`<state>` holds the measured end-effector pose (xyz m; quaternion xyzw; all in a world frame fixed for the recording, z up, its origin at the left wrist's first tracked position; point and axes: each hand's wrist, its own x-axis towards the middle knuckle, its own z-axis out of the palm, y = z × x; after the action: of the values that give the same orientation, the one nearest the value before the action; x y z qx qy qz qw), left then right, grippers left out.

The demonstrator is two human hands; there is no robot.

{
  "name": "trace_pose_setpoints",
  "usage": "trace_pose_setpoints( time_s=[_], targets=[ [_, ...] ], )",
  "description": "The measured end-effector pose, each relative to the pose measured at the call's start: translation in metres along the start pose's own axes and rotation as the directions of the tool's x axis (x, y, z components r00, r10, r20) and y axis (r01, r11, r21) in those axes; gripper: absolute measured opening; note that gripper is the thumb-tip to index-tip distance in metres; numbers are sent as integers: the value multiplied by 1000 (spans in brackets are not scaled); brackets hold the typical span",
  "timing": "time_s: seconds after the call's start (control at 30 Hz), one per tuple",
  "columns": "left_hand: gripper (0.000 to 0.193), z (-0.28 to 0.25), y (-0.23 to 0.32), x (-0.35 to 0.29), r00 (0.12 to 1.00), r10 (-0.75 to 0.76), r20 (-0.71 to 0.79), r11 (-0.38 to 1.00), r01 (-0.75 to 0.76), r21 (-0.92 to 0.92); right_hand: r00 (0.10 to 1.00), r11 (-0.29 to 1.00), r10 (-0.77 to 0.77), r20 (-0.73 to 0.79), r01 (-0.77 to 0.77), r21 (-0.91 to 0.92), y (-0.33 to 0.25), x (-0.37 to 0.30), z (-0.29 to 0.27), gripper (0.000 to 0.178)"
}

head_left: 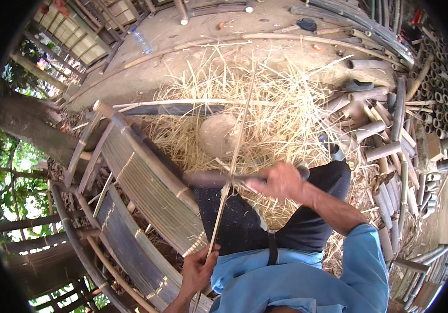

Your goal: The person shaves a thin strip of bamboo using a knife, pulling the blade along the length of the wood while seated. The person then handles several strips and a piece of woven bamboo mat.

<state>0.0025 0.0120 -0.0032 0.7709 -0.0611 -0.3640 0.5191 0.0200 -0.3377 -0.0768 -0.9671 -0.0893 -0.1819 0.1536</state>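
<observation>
A long, thin bamboo strip (243,125) runs slantwise in front of me, from the shavings down past my left side. My left hand (198,266) is closed round its lower part, beside my hip. My right hand (281,181) is wrapped round the handle of a knife, a little blurred by motion. The broad knife blade (205,179) points left and crosses the strip above my lap. At the crossing, thin curled slivers stand off the strip. Whether the edge is biting into it I cannot tell.
Pale bamboo shavings (286,120) heap before my knees, round a rounded, light-brown block (219,135). Slatted bamboo panels (151,177) stand close on my left. Cut bamboo pieces (383,151) and stacked tubes (438,99) lie to the right. A plastic bottle (141,41) lies far left.
</observation>
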Motion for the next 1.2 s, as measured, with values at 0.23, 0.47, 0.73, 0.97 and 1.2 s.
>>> trace_pose_setpoints(
  time_s=[0.23,0.47,0.73,0.97,1.2],
  targets=[
    [25,6,-11,-62,999,-18,29,995,15,99,988,39,-108,108,113,-993,259,-22,31,56],
    [30,-20,-11,-61,968,-249,25,964,251,-86,855,848,514,-67,-496,188,183,31,7,45],
    [33,16,43,63,995,-48,83,917,77,-392,890,852,407,207,-452,266,-25,0,1,68],
    [30,26,46,62,996,-63,64,892,85,-445,852,855,461,250,-501,132,-13,10,-11,59],
    [29,24,33,42,994,-78,79,915,103,-389,799,791,504,327,-579,197,1,15,-14,67]
  ],
)
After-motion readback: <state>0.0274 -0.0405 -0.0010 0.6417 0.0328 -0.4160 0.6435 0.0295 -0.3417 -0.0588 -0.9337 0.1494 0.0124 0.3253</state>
